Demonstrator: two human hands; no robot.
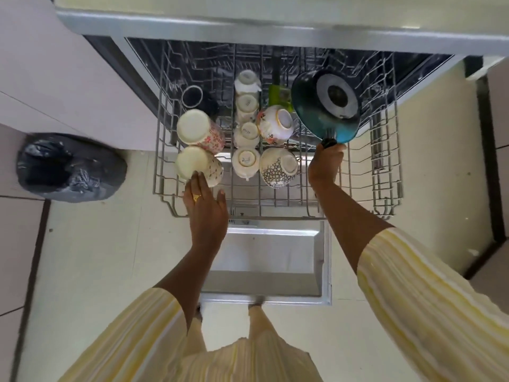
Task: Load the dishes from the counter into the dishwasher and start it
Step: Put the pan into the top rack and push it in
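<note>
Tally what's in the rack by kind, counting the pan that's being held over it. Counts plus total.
pan: 1
tall mugs: 2
small white cups: 4
patterned bowls: 2
black cup: 1
green item: 1
Total: 11

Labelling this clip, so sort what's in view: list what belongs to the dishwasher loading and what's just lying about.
Job: blue pan, gripped by right hand; rack; upturned mugs; bowls; left hand touching one mug.
Lying about: black bin bag, on floor.
</note>
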